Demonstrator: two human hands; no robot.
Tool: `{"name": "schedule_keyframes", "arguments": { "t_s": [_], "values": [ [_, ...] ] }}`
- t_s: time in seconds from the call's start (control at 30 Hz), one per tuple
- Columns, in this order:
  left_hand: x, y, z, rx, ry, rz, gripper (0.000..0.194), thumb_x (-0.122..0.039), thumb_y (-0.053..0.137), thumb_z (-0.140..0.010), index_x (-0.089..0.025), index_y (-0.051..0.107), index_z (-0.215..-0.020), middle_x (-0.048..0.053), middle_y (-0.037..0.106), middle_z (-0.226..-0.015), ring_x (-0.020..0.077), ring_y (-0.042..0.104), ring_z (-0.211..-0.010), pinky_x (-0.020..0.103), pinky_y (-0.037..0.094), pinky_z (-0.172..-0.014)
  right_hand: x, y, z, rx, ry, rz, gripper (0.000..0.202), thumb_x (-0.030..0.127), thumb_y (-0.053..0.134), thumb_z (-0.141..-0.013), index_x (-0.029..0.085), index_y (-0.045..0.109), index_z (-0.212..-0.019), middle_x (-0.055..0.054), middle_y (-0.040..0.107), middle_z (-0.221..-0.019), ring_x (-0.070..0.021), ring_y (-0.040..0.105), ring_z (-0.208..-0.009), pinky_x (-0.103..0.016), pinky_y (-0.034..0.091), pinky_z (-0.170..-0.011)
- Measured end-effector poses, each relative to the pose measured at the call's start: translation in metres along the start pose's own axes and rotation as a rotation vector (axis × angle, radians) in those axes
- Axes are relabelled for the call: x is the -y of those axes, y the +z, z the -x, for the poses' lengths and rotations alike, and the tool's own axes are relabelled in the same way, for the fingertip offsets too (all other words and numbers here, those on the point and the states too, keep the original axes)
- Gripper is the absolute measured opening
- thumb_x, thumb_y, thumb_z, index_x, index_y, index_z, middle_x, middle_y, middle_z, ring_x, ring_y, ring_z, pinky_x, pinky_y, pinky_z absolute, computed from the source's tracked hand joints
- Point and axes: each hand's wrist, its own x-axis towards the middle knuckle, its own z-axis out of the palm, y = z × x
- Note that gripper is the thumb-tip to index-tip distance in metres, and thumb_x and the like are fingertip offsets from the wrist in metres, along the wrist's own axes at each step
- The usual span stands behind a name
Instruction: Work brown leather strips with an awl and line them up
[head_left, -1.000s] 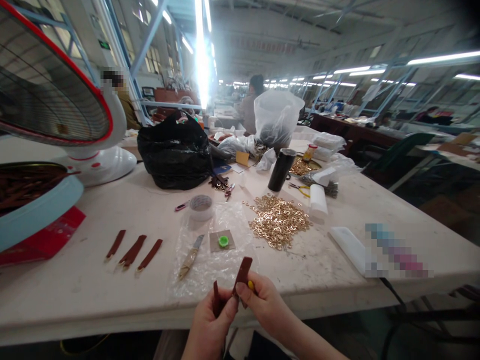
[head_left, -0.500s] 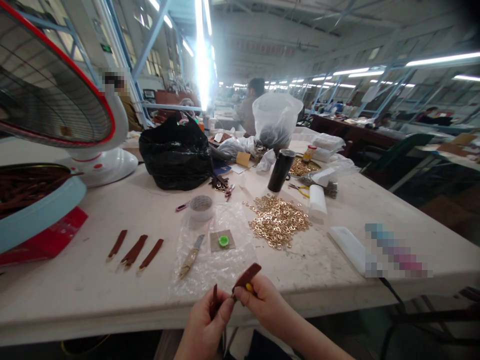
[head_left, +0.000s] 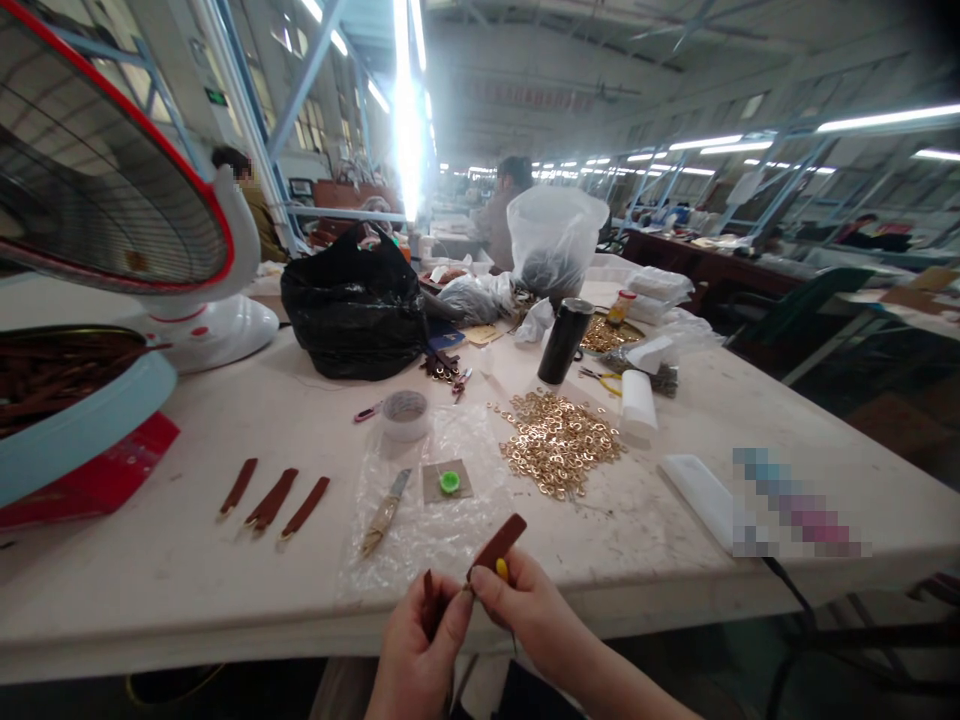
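Note:
My left hand is closed on a narrow brown leather strip at the front edge of the table. Against it, my right hand pinches another brown leather strip, which points up and to the right. A small yellow piece shows between the right fingers; what it belongs to is hidden. The fingertips of both hands meet, covering whatever lies between them. Several finished-looking brown leather strips with metal ends lie to the left. A pile of gold metal rings is spread beyond my right hand.
A knife with a wrapped handle, a tape roll and a green cap lie on clear plastic. Further back stand a black bag and a black tumbler. On the left are a fan and a basin of strips.
My hands stay together at the table edge. The strip in my right hand has tipped slightly upward, and the yellow piece shows a little more. The view has shifted slightly.

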Motion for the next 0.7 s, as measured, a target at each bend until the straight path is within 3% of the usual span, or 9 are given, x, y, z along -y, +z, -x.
{"name": "schedule_keyframes", "arguments": {
  "t_s": [0.1, 0.27, 0.33, 0.47, 0.6, 0.7],
  "values": [
    [-0.004, 0.006, 0.004, -0.031, 0.028, 0.054, 0.031, -0.046, 0.067, -0.066, -0.018, 0.054, -0.062, -0.005, 0.047, -0.055, 0.0103, 0.042, -0.054, 0.022, 0.039, -0.055, 0.002, 0.006, 0.000, 0.010, 0.097, -0.206, 0.039, 0.049, 0.068, -0.067, 0.017, 0.048, -0.077, 0.008, 0.033, -0.055, -0.0049, 0.021, -0.045, -0.019, 0.016, -0.043],
    [0.000, 0.009, 0.007, -0.068, 0.059, 0.050, 0.031, -0.048, 0.064, -0.068, -0.019, 0.054, -0.063, -0.007, 0.042, -0.052, 0.0079, 0.032, -0.047, 0.021, 0.033, -0.048, 0.007, 0.009, -0.002, 0.030, 0.134, -0.292, 0.042, 0.047, 0.071, -0.064, 0.017, 0.043, -0.069, 0.008, 0.033, -0.055, -0.0041, 0.021, -0.046, -0.019, 0.016, -0.043],
    [0.004, 0.009, 0.006, -0.070, 0.022, 0.060, 0.033, -0.050, 0.064, -0.068, -0.018, 0.053, -0.065, -0.008, 0.039, -0.050, 0.0068, 0.029, -0.045, 0.020, 0.029, -0.044, 0.006, 0.007, -0.002, 0.020, 0.115, -0.232, 0.041, 0.050, 0.069, -0.065, 0.017, 0.045, -0.072, 0.008, 0.033, -0.054, -0.0046, 0.022, -0.046, -0.019, 0.017, -0.043],
    [0.009, 0.007, 0.003, -0.058, -0.043, 0.086, 0.036, -0.050, 0.067, -0.064, -0.017, 0.053, -0.068, -0.009, 0.040, -0.048, 0.0056, 0.030, -0.043, 0.018, 0.026, -0.042, 0.006, 0.003, -0.004, -0.022, -0.052, 0.029, 0.039, 0.052, 0.062, -0.072, 0.015, 0.054, -0.079, 0.002, 0.047, -0.065, -0.0095, 0.039, -0.058, -0.022, 0.034, -0.055],
    [0.004, 0.005, -0.002, -0.071, -0.053, 0.099, 0.039, -0.047, 0.072, -0.059, -0.017, 0.060, -0.080, -0.003, 0.057, -0.061, 0.0083, 0.041, -0.048, 0.019, 0.029, -0.042, 0.009, 0.003, -0.006, 0.020, -0.138, 0.151, 0.027, 0.043, 0.057, -0.078, 0.016, 0.055, -0.076, 0.000, 0.052, -0.068, -0.0134, 0.047, -0.064, -0.026, 0.041, -0.064],
    [0.001, 0.003, -0.005, -0.054, -0.089, 0.039, 0.035, -0.045, 0.072, -0.060, -0.015, 0.066, -0.079, -0.005, 0.050, -0.052, 0.0071, 0.035, -0.043, 0.021, 0.026, -0.041, 0.007, 0.002, -0.009, 0.021, -0.166, 0.169, 0.018, 0.035, 0.056, -0.078, 0.017, 0.056, -0.077, -0.001, 0.056, -0.072, -0.0149, 0.051, -0.068, -0.027, 0.044, -0.068]
  ]
}}
